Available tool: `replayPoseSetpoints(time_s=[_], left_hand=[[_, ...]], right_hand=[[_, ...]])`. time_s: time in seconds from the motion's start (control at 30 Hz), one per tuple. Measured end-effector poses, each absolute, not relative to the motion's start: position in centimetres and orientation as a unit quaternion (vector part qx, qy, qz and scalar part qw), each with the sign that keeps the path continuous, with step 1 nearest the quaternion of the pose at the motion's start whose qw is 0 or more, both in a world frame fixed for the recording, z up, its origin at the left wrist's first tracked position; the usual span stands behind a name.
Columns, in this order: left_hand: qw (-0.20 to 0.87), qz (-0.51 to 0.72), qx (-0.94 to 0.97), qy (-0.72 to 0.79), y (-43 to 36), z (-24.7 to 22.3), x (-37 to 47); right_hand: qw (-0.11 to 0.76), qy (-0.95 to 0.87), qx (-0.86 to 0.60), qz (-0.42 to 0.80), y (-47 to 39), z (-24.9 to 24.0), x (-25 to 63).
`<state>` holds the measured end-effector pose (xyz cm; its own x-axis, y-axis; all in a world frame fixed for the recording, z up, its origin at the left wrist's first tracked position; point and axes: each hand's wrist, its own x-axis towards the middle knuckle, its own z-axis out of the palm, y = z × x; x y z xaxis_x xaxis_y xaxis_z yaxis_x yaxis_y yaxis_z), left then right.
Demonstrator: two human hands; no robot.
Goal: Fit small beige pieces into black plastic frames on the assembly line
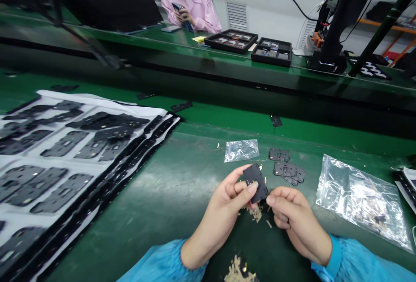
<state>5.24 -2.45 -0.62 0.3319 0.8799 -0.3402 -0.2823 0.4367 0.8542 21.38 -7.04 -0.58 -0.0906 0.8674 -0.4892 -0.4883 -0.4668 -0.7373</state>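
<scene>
My left hand [232, 197] is closed on a flat black plastic plate [255, 181], its thumb pressed across the face. At the plate's lower right corner, my right hand [290, 208] has thumb and forefinger pinched together; whatever lies between them is too small to make out. Beneath the plate is a scatter of small beige strips [256, 214]. A larger heap of beige strips [238, 271] with some dark bits lies at the near edge of view. Just beyond my hands, several similar black plates [287, 170] lie overlapping on the green table [175, 178].
On the left are stacked white-lined trays [81, 169] of black plates. A small clear bag [241, 149] lies ahead; a larger clear bag [360, 201] with beige bits is at right. Across a raised ledge, a person in pink [204, 6] holds a phone near black trays [271, 52].
</scene>
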Motion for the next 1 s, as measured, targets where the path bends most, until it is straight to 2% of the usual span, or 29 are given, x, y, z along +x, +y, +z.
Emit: replayPoseSetpoints(time_s=[0.3, 0.5, 0.6, 0.73, 0.8, 0.87, 1.0], left_hand=[[0.776, 0.392, 0.288, 0.401, -2.6, -0.7, 5.5], [0.787, 0.376, 0.276, 0.404, -2.3, -0.4, 5.6], [0.797, 0.370, 0.256, 0.403, -2.6, -0.2, 5.9], [0.790, 0.376, 0.250, 0.414, -2.9, -0.5, 6.1], [0.775, 0.383, 0.267, 0.426, -2.9, -0.8, 6.1], [0.758, 0.384, 0.294, 0.437, -2.8, -1.1, 6.1], [0.725, 0.362, 0.371, 0.453, -2.5, -1.1, 6.0]], right_hand=[[0.469, -0.328, -0.496, 0.653, -7.0, -1.9, 21.7], [0.488, -0.432, -0.511, 0.561, -6.5, -1.9, 22.6], [0.486, -0.505, -0.526, 0.481, -6.4, -1.7, 22.6], [0.478, -0.637, -0.522, 0.305, -6.5, -1.5, 22.6], [0.461, -0.658, -0.529, 0.274, -6.5, -1.4, 22.6], [0.435, -0.641, -0.555, 0.303, -6.5, -1.4, 22.6], [0.389, -0.545, -0.569, 0.478, -5.6, -1.1, 23.0]])
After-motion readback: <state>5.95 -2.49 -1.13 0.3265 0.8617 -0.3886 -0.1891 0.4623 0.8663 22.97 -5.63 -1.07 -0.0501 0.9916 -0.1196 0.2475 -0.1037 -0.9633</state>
